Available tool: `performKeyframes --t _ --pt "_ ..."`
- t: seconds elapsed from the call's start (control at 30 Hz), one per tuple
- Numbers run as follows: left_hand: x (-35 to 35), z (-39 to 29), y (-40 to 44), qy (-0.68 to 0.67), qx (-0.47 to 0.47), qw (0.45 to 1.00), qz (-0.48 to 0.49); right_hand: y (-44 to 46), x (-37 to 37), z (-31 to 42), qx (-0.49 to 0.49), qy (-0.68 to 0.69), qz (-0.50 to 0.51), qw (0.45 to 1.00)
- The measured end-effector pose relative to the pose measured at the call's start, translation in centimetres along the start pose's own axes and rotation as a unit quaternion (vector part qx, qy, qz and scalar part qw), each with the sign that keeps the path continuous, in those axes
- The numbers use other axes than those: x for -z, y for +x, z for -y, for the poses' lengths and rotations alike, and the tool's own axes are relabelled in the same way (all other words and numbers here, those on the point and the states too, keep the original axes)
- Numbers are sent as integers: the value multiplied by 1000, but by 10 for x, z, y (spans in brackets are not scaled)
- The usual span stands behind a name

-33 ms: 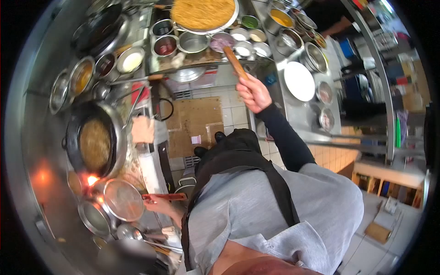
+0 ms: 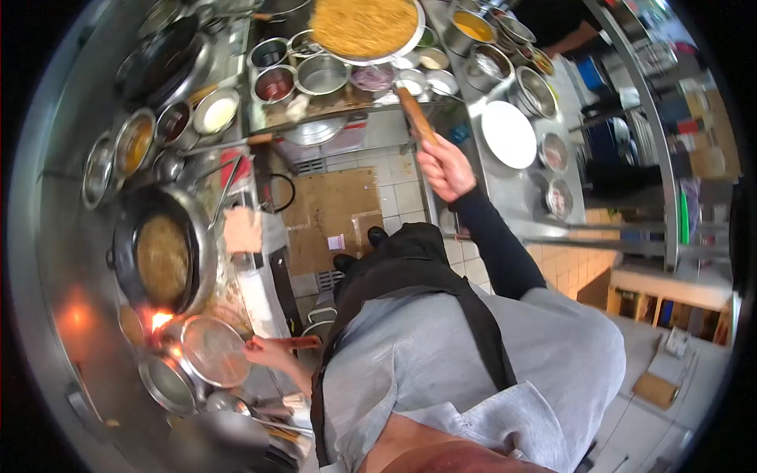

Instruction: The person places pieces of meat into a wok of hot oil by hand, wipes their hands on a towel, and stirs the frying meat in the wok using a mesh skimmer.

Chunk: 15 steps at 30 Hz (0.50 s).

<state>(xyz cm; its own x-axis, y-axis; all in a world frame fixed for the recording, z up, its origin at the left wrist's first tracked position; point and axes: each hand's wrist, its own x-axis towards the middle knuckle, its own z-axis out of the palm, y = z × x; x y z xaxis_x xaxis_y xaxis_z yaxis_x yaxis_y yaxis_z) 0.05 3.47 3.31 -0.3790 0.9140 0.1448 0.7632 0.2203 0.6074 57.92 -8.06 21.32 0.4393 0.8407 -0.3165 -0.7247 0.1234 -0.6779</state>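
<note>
Two hands (image 2: 447, 169) grip two handles (image 2: 416, 116), one of them a round sieve's (image 2: 214, 351).

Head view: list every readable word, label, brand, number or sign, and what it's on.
No text can be read.
Pale label on the floor cardboard: too small to read.
Any print elsewhere: too small or blurred.

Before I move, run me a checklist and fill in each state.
1. Right hand closed around the wooden handle: ok.
2. Left hand closed around the red-brown handle: ok.
3. Flame well away from the round strainer: not ok, it burns close by.
4. Liquid in the wok hot enough: cannot tell.
5. White plate bare: ok.
</note>
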Motion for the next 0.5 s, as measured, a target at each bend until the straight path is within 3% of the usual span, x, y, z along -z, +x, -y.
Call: performKeyframes --t 0.03,0.07,0.13,0.23,0.27,0.33,0.37,0.47,0.5 --pt "8 -27 34 -24 -53 998 12 -22 11 -10 20 13 -56 998" --pt "-47 -83 -36 -132 0 988 85 -68 66 65 49 -54 -117 990" --pt "-49 -130 1 -253 43 948 185 -118 94 53 87 -43 -226 969" --pt "-91 -181 30 -276 -24 918 284 -168 139 38 125 -200 -375 897" --pt "-105 -197 30 -290 -41 900 321 -174 164 26 187 -341 -429 815" --pt "-120 -248 13 -300 -78 876 370 -177 199 5 285 -591 -488 576" --pt "-128 -268 3 -310 -95 858 398 -178 153 17 174 -572 -551 582" --pt "-148 -288 -25 -338 -120 814 458 -165 197 -9 168 -600 -609 490" --pt "-147 -287 -32 -345 -124 802 471 -160 191 -15 211 -596 -612 475"
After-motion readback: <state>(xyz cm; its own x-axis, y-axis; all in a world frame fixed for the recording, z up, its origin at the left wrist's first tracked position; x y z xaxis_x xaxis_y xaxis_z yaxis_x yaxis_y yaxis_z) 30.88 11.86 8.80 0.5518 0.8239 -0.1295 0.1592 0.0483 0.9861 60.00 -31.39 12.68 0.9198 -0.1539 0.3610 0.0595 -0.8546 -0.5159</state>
